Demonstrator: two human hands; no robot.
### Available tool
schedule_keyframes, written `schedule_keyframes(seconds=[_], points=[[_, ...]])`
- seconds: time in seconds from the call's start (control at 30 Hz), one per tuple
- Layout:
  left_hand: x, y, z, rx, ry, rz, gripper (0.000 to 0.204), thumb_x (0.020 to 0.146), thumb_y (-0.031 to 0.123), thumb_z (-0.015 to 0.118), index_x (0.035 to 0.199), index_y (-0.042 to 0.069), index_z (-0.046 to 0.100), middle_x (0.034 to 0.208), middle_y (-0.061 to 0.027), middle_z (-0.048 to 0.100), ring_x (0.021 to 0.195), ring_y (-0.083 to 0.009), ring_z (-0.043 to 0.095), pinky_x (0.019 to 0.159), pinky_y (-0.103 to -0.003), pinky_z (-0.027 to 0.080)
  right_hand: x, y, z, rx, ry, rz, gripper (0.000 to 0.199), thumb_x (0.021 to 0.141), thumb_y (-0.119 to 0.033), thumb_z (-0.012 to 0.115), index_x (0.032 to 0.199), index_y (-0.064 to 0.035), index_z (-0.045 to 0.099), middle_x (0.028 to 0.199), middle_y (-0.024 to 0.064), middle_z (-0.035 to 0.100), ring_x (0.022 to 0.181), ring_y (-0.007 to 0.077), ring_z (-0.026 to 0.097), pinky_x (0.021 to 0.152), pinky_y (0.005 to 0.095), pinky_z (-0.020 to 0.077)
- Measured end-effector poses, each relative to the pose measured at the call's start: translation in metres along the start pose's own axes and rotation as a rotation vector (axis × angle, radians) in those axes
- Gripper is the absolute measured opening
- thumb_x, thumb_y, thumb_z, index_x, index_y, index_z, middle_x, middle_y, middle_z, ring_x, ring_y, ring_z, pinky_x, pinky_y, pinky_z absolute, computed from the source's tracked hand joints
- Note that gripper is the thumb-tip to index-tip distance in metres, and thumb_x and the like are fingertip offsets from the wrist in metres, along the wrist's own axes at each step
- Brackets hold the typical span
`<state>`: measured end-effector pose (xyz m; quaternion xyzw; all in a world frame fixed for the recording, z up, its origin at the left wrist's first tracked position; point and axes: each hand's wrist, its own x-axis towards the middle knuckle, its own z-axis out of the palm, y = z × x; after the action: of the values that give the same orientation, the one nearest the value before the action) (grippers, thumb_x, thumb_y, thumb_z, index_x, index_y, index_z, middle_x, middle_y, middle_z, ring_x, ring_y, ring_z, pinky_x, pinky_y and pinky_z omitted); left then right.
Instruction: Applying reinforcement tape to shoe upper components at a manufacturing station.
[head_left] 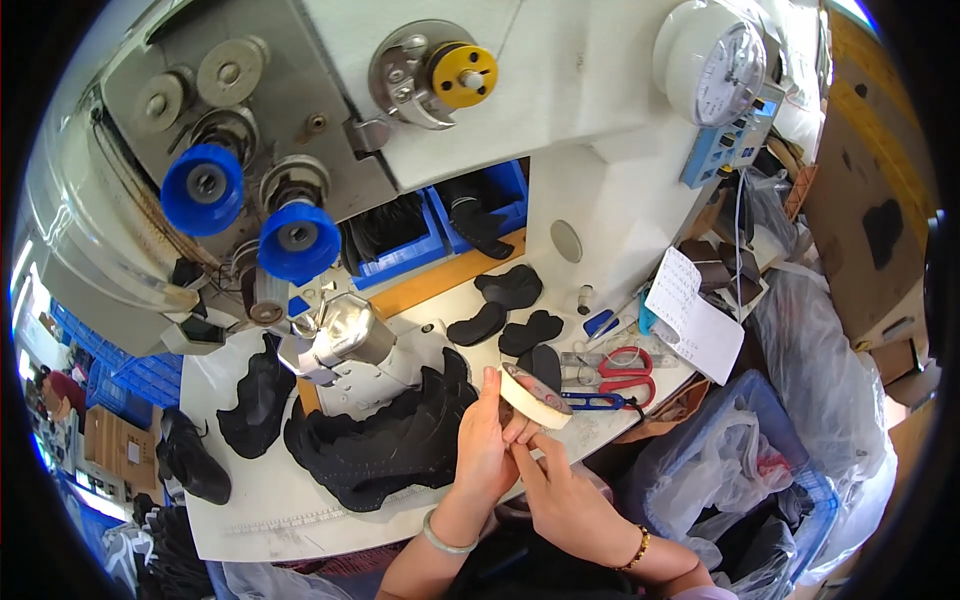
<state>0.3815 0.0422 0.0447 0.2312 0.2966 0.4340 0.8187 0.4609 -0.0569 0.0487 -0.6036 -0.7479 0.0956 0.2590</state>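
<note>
My left hand (pixel 482 445) is closed on a roll of cream-coloured tape (pixel 536 398), its thumb pointing up beside the roll. The fingers of my right hand (pixel 570 505) are drawn together against my left fingertips, just below the roll; what they pinch, if anything, is too small to make out. Left of my hands, a pile of black shoe uppers (pixel 375 455) lies on the white sewing machine table (pixel 270 515). Beyond the roll are loose black fabric pieces (pixel 512 287). Red-handled scissors (pixel 628 375) and blue-handled thread snips (pixel 592 401) lie right of the roll.
The sewing machine (pixel 590 90) rises over the table, with blue knobs (pixel 300 243) at left. Blue bins (pixel 400 245) of black pieces stand behind. At right are a handwritten sheet (pixel 690 310) and a blue crate (pixel 820 505) with plastic bags. A person works far left.
</note>
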Motion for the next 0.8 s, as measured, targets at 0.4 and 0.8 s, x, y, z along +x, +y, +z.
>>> schedule_keyframes(seconds=[0.4, 0.8], points=[[-0.005, -0.003, 0.006, 0.064, -0.078, 0.150, 0.046, 0.097, 0.037, 0.033, 0.091, -0.002, 0.057, 0.051, 0.0018, 0.036, 0.046, -0.0051, 0.025, 0.045, -0.022, 0.023, 0.026, 0.024, -0.019, 0.382, 0.594, 0.168, 0.019, 0.075, 0.004, 0.064, 0.094, 0.0005, 0.063, 0.085, 0.0091, 0.056, 0.066, 0.0137, 0.060, 0.054, 0.0225, 0.0485], [-0.006, -0.013, -0.002, 0.418, -0.154, 0.434, 0.044, 0.098, 0.030, 0.031, 0.091, -0.005, 0.057, 0.054, 0.0009, 0.042, 0.045, -0.0025, 0.028, 0.046, -0.020, 0.028, 0.034, 0.047, -0.013, 0.897, 0.418, 0.108, 0.010, 0.078, 0.007, 0.058, 0.088, 0.0076, 0.059, 0.088, 0.0102, 0.055, 0.070, 0.0147, 0.063, 0.062, 0.0232, 0.0536]])
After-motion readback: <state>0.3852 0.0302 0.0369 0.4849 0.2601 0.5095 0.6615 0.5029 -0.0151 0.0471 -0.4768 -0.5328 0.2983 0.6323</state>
